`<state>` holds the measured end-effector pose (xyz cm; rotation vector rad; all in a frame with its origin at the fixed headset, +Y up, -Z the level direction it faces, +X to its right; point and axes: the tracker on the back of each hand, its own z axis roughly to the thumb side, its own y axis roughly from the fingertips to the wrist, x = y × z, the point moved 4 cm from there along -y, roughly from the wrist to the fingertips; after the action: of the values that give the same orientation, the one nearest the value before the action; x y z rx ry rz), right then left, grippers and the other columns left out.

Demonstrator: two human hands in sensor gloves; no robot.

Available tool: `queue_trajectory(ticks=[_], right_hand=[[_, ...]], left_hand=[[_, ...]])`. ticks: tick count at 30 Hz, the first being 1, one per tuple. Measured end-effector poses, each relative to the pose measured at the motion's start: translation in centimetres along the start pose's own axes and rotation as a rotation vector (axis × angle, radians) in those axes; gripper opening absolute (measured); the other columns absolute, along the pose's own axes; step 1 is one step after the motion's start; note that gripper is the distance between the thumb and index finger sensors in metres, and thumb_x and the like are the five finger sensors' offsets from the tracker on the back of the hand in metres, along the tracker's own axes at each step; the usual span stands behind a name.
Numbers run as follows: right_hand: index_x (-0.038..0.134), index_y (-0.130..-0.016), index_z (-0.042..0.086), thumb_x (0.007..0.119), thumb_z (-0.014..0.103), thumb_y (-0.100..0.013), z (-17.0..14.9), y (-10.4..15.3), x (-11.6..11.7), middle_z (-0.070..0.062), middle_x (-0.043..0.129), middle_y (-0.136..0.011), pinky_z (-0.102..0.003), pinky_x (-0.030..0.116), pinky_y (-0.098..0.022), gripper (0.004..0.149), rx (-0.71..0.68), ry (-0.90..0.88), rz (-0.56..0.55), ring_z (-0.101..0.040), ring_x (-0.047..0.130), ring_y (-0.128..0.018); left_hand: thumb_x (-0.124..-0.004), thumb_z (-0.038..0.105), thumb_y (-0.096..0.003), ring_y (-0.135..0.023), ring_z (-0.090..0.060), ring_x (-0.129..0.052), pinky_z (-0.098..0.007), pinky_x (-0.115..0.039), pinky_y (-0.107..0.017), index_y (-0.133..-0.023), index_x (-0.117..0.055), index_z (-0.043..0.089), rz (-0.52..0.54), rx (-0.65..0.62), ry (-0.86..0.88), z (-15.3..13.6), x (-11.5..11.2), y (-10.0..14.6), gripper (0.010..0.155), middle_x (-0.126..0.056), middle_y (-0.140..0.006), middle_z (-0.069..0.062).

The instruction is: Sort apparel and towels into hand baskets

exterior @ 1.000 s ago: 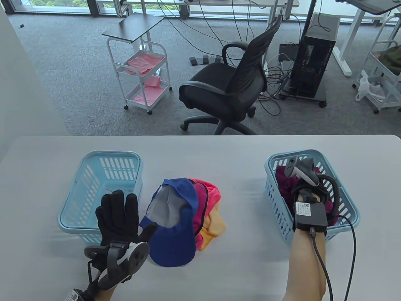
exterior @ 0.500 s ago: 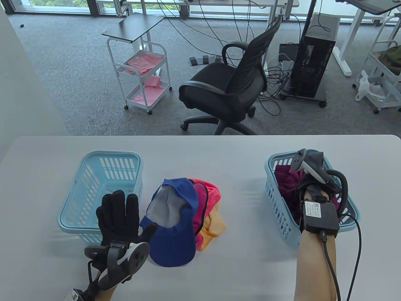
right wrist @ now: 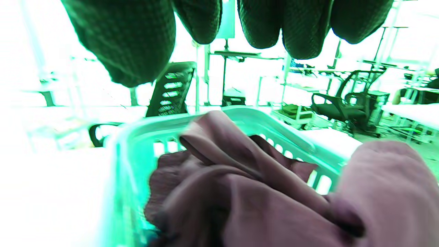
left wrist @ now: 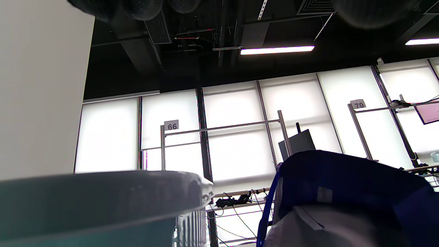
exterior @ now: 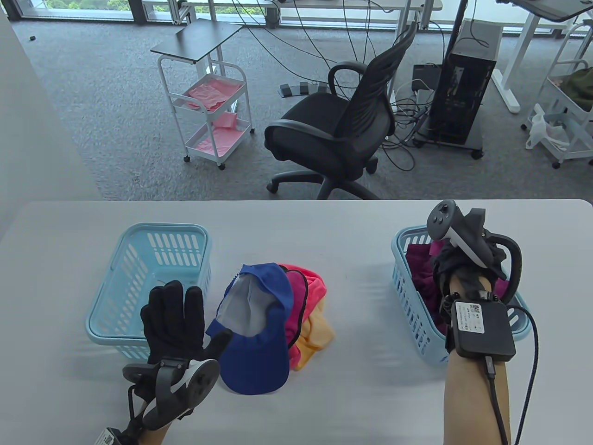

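**A:** What is in your two baskets?

**B:** Your right basket (exterior: 402,278), near the right edge of the tabletop (exterior: 361,232), has a dark pink cloth (exterior: 422,273) bunched up inside it. Your left basket (exterior: 134,259), toward the left edge, shows only its own slotted walls and floor.

**A:** And your hands?

**B:** Your right hand (exterior: 456,266) is above the right basket, over the cloth. In the right wrist view its fingers (right wrist: 137,37) hang above the cloth and do not touch it. They hold nothing. Your left hand (exterior: 176,320) is flat with straight, spread fingers, at the near rim of the left basket. It holds nothing too.

**A:** What is not in a basket?

**B:** A pile sits in the middle of the tabletop, between the baskets. The blue cap (exterior: 259,338) lies upside down on top, just beside your left thumb. A pink piece (exterior: 308,289) and an orange piece (exterior: 315,338) peek out from under it on its right side.
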<state>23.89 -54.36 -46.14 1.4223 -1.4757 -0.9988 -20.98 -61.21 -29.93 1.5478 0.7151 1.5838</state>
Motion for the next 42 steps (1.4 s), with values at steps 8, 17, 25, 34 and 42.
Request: queue_trajectory(ticks=[8, 17, 25, 34, 42], right_hand=[[0.057, -0.100, 0.016, 0.085, 0.040, -0.037, 5.6, 4.9, -1.2, -0.029, 0.054, -0.103, -0.067, 0.063, -0.064, 0.074, -0.145, -0.055, -0.096, -0.056, 0.067, -0.088], [0.057, -0.100, 0.013, 0.083, 0.042, -0.038, 11.5, 9.6, 2.7, -0.028, 0.060, -0.100, -0.065, 0.068, -0.061, 0.073, -0.280, -0.217, -0.117, -0.054, 0.074, -0.085], [0.060, -0.099, 0.008, 0.082, 0.045, -0.038, 16.8, 11.9, 9.3, -0.026, 0.070, -0.095, -0.061, 0.075, -0.057, 0.074, -0.372, -0.330, -0.021, -0.050, 0.083, -0.078], [0.074, -0.085, 0.007, 0.081, 0.053, -0.033, 20.2, 14.2, 17.4, -0.019, 0.090, -0.073, -0.048, 0.089, -0.040, 0.070, -0.374, -0.360, 0.056, -0.037, 0.101, -0.053], [0.085, -0.070, 0.012, 0.083, 0.049, -0.034, 21.9, 14.6, 20.9, -0.009, 0.100, -0.053, -0.037, 0.095, -0.024, 0.052, -0.395, -0.312, 0.090, -0.023, 0.108, -0.032]], left_hand=[[-0.061, 0.067, -0.0451, -0.106, -0.062, -0.044, -0.070, -0.050, -0.074, -0.112, -0.019, 0.012, -0.006, 0.000, 0.004, -0.2, 0.1, 0.0, 0.097, -0.026, -0.116, -0.033], [-0.061, 0.067, -0.0451, -0.106, -0.062, -0.044, -0.070, -0.050, -0.074, -0.112, -0.019, 0.011, -0.013, 0.001, 0.021, -0.3, 0.0, 0.0, 0.097, -0.026, -0.116, -0.033], [-0.061, 0.067, -0.0452, -0.106, -0.062, -0.044, -0.070, -0.050, -0.074, -0.112, -0.019, 0.011, -0.012, 0.001, 0.025, -0.4, 0.0, 0.0, 0.097, -0.026, -0.116, -0.032], [-0.061, 0.067, -0.0454, -0.105, -0.062, -0.044, -0.071, -0.050, -0.074, -0.112, -0.019, 0.011, -0.013, 0.001, 0.017, -0.3, -0.1, 0.0, 0.097, -0.026, -0.116, -0.033], [-0.061, 0.067, -0.0453, -0.105, -0.062, -0.044, -0.071, -0.050, -0.074, -0.112, -0.019, 0.011, -0.004, -0.013, 0.003, 0.1, 0.1, 0.2, 0.097, -0.026, -0.116, -0.033]])
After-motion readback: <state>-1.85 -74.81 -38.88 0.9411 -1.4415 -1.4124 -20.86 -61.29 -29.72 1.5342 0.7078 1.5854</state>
